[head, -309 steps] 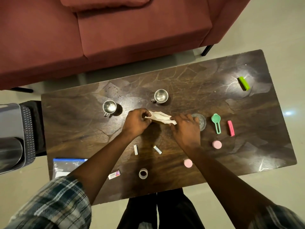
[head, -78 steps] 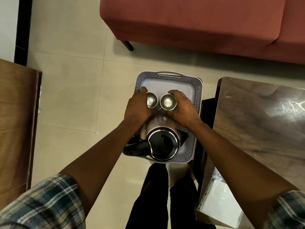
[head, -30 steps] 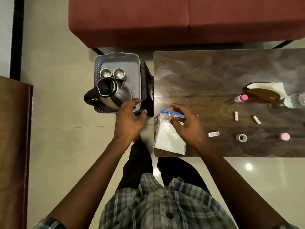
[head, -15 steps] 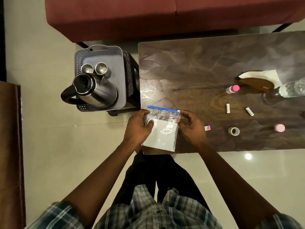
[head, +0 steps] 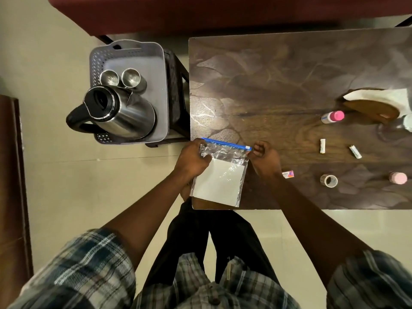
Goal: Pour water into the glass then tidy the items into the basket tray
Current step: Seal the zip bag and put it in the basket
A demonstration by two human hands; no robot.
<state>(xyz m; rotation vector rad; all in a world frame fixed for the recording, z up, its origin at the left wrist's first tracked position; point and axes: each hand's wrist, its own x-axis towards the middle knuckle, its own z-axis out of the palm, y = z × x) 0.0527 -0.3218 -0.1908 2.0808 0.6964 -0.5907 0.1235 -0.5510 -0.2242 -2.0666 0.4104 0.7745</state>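
Note:
A clear zip bag (head: 219,177) with a blue seal strip and white paper inside lies at the near left corner of the dark wooden table (head: 289,85). My left hand (head: 192,160) grips the bag's upper left corner. My right hand (head: 264,158) pinches its upper right corner by the slider. The grey basket tray (head: 161,92) sits on a dark stool left of the table. It holds a steel kettle jug (head: 118,114) and two steel cups (head: 121,78). The glass (head: 408,123) is only partly in view at the right edge.
On the table's right part lie a pink-capped bottle (head: 332,117), two small white tubes (head: 322,146), a tape roll (head: 328,180), a pink lid (head: 398,177), a small printed box (head: 288,174) and a tissue over a brown object (head: 376,101). A red sofa (head: 200,12) runs along the far side.
Both steel cups went into the tray beside the jug. My left hand came over from the tray to the zip bag, and both hands now hold its top corners.

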